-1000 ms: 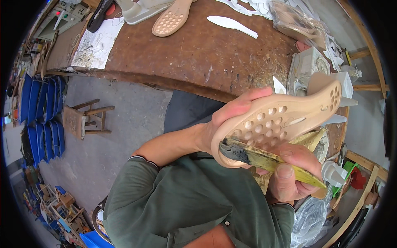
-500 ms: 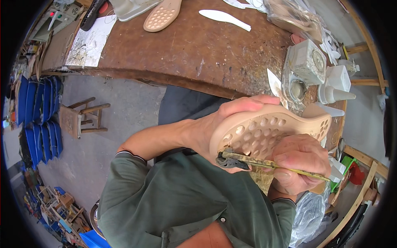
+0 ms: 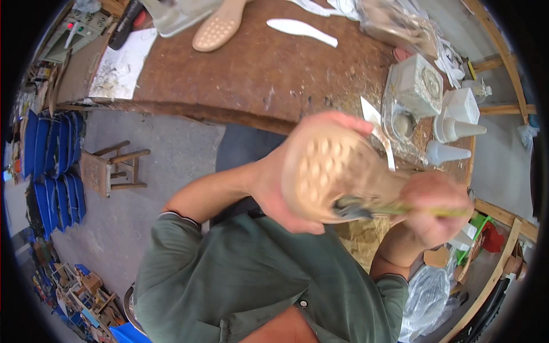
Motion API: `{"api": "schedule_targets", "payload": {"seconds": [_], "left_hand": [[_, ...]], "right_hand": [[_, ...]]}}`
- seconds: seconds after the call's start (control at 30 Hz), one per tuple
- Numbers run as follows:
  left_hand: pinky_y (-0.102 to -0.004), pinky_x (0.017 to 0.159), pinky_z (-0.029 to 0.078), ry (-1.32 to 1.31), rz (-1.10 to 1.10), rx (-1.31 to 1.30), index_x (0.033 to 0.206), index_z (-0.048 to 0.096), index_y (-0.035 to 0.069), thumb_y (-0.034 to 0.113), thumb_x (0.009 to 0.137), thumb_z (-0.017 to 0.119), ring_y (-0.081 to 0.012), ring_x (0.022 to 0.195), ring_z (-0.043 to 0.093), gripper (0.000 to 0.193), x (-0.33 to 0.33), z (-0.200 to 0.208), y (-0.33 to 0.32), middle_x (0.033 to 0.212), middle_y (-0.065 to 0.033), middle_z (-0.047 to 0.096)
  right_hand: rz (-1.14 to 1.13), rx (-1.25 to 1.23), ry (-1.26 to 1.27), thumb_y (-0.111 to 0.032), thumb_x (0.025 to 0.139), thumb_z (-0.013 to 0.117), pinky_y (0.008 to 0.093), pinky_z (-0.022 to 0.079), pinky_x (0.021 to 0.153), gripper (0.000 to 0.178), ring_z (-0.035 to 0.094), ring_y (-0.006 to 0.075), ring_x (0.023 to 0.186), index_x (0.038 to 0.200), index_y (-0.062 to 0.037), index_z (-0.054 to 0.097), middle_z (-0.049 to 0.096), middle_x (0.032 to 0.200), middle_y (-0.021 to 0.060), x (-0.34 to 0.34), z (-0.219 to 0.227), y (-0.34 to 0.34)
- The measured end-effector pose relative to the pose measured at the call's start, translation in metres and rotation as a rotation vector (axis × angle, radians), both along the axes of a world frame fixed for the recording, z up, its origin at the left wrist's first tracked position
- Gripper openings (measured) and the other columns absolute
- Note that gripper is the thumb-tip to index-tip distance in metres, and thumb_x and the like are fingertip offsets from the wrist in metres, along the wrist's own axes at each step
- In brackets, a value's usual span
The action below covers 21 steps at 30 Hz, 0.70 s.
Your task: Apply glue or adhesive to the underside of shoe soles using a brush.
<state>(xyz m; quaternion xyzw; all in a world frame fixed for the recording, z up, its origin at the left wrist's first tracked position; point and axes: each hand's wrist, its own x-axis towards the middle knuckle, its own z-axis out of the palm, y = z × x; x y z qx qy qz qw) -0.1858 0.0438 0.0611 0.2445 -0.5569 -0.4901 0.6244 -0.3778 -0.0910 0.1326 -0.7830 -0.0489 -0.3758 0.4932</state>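
A beige shoe sole with rows of round hollows lies in my left hand, fingers wrapped around its broad end and thumb along its lower edge. My right hand, smeared by motion, grips the thin yellowish handle of a brush. The brush's dark, clotted head lies over the lower edge of the sole, near its middle; blur hides whether it touches. The sole's narrow end is partly behind my right hand. On the bench beyond, another beige sole lies with its hollows up.
Right on the bench stand a crusted white container, a small cup and white cone-tipped bottles. White sole-shaped cutouts lie farther back. A wooden stool stands left, before stacked blue pieces. Clear plastic hangs lower right.
The sole has tilted and turned in my left hand, its hollowed face now seen at a different angle. My right hand and the brush have moved right along it.
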Motion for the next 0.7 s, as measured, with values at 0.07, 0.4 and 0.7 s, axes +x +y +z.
{"api": "schedule_targets", "payload": {"seconds": [0.07, 0.4, 0.7], "left_hand": [[-0.0436, 0.100, 0.039, 0.675, 0.158, 0.008, 0.140, 0.021, 0.004, 0.033, 0.062, 0.079, -0.0323, 0.125, 0.040, 0.102, -0.020, -0.007, -0.004, 0.138, -0.0216, 0.033], [-0.0467, 0.101, 0.036, 0.993, 0.128, 0.217, 0.141, 0.022, 0.005, 0.061, 0.086, 0.031, -0.0355, 0.123, 0.041, 0.079, -0.030, 0.012, 0.004, 0.139, -0.0235, 0.032], [-0.0440, 0.101, 0.036, 0.942, 0.119, 0.266, 0.143, 0.019, 0.006, 0.063, 0.086, 0.026, -0.0317, 0.125, 0.039, 0.081, -0.028, 0.031, -0.001, 0.142, -0.0204, 0.030]], "right_hand": [[-0.217, 0.335, 0.032, -0.011, 0.079, 0.065, 0.0208, 0.040, 0.040, 0.018, 0.051, 0.0143, 0.041, 0.088, 0.0037, 0.061, 0.059, 0.063, 0.0080, 0.007, 0.015, 0.016], [-0.249, 0.513, -0.019, 0.004, 0.085, 0.057, 0.0216, 0.048, 0.057, 0.017, 0.059, 0.0107, 0.061, 0.102, 0.0068, 0.057, 0.063, 0.078, 0.0121, 0.060, -0.003, 0.036], [-0.223, 0.449, 0.212, 0.002, 0.080, 0.064, 0.0256, 0.050, 0.064, 0.013, 0.061, 0.0127, 0.060, 0.093, 0.0050, 0.062, 0.063, 0.071, 0.0100, 0.057, 0.003, 0.039]]}}
